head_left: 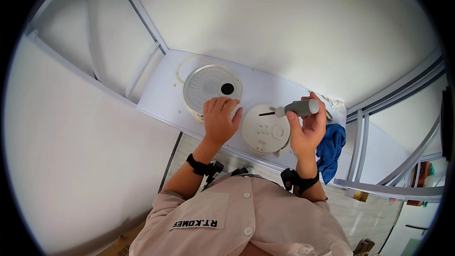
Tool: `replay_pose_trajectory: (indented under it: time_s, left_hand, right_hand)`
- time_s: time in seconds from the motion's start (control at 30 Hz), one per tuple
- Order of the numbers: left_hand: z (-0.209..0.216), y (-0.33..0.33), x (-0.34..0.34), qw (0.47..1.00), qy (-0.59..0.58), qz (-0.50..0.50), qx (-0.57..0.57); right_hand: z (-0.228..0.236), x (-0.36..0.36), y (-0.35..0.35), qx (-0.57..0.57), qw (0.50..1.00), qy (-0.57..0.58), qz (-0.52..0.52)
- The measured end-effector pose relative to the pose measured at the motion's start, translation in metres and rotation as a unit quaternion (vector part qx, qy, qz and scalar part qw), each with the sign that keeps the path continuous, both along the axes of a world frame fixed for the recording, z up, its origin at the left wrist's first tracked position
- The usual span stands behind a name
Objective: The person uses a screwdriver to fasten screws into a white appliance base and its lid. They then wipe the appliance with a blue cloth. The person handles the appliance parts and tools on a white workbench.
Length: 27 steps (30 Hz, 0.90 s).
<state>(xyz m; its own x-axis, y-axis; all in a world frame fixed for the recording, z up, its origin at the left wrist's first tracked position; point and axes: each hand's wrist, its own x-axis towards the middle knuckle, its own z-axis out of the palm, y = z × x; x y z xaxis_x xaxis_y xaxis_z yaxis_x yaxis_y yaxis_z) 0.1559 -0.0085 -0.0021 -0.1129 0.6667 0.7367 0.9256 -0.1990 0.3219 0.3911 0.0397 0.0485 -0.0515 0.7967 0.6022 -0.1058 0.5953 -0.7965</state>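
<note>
My right hand [308, 124] is closed round the grey handle of a screwdriver [301, 108], whose dark shaft points left. Below the shaft lies a round white plate-like part [259, 130] with small holes and a raised ring on it. My left hand [222, 119] rests over the near right edge of a round pan-like appliance part [201, 85], fingers a little apart and apparently holding nothing. That part has a grey ribbed top with a black round spot. What lies beneath my left fingertips is hidden.
A blue cloth [332, 147] hangs over the table's front edge, right of my right hand. Crumpled white material [337, 105] lies at the back right. A pale ring [179, 72] sits behind the pan-like part. Metal-framed panels border the white table [156, 92].
</note>
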Motion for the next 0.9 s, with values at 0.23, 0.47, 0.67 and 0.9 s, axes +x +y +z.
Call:
replay_pose_trajectory:
  time_s: [0.23,0.47,0.67,0.9]
  left_hand:
    - [-0.012,-0.001,-0.013,0.999,0.003,0.048,-0.025]
    - [-0.01,-0.007,-0.032,0.997,-0.041,0.006,-0.06]
    - [-0.007,-0.015,-0.051,0.991,-0.1,-0.065,-0.061]
    - [-0.003,-0.019,-0.067,0.985,-0.114,-0.097,-0.081]
  right_hand:
    - [0.001,-0.029,-0.008,0.001,0.999,0.013,0.034]
    - [0.004,-0.05,-0.01,0.007,0.997,0.013,0.07]
    - [0.005,-0.073,-0.009,0.014,0.996,0.011,0.082]
    - [0.004,-0.095,-0.01,0.002,0.995,0.002,0.099]
